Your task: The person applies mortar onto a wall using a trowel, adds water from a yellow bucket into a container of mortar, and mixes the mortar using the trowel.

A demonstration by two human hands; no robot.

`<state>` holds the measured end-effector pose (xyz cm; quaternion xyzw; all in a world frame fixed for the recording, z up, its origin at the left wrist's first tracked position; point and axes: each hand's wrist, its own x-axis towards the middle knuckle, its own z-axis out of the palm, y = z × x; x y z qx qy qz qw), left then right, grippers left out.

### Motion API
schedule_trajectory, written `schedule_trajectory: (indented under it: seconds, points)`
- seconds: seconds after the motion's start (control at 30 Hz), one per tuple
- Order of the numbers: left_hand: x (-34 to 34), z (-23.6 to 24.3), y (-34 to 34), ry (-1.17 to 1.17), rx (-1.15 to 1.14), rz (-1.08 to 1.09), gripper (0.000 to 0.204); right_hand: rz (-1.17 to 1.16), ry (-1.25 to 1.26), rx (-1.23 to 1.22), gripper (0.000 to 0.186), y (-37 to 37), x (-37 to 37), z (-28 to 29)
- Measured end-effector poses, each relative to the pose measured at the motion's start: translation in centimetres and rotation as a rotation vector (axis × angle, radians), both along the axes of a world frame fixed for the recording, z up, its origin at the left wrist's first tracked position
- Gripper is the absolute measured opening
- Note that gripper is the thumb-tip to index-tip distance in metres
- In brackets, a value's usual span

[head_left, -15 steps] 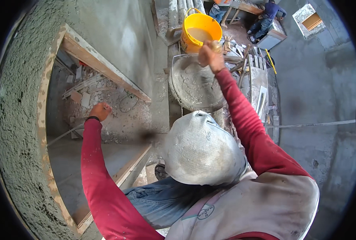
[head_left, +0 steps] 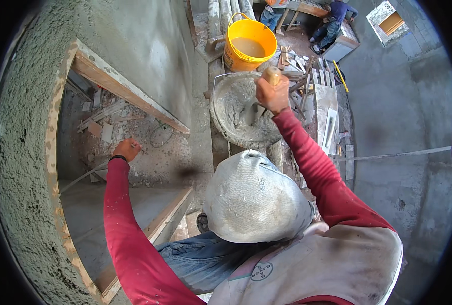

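Observation:
My right hand is wrapped round the wooden handle of a trowel, held above a round tub of wet grey mortar. The trowel's blade reaches down into the mortar and is partly coated. Off to the left, my left hand is raised in front of a wood-framed wall opening. Its fingers are curled in, and nothing shows in them. A dark band circles that wrist.
A yellow bucket of cloudy water stands just beyond the tub. Fresh rough plaster covers the left wall. Scrap wood and a flat float lie to the right. Two people are farther back.
My right hand has turned slightly, and the trowel's blade now shows in the mortar. My left hand has barely moved. The whole view has shifted a little.

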<state>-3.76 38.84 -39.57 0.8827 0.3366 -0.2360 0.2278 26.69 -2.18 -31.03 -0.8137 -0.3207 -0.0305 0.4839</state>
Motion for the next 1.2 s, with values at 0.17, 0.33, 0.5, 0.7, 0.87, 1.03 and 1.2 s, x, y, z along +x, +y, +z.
schedule_trajectory:
  seconds: [0.17,0.33,0.5,0.7,0.87,1.03,1.2]
  points:
    - [-1.9,0.4,0.6,-0.027,0.0,0.031,0.028,-0.021,-0.573,0.254,0.019,1.9,1.3,7.4]
    - [-2.3,0.7,0.2,0.05,0.079,0.018,0.026,0.171,-0.144,0.625,0.029,4.9,4.0,7.3]
    - [-1.0,0.5,0.2,-0.039,0.032,-0.019,0.026,0.848,1.021,0.332,0.017,9.7,2.9,-1.7]
    - [-1.7,2.4,0.0,-0.074,-0.051,0.081,0.027,1.073,1.288,0.267,0.017,8.2,6.2,4.8]
    - [-3.7,0.2,1.2,-0.007,0.063,0.045,0.027,0.764,0.953,0.551,0.024,0.9,5.7,11.5]
    - [-2.7,-1.5,1.3,-0.014,0.056,-0.033,0.025,-0.039,-0.081,0.175,0.02,0.2,2.1,2.9]
    - [-1.2,-0.4,0.7,-0.163,-0.052,0.024,0.025,0.012,0.305,0.559,0.013,2.8,-0.5,7.6]
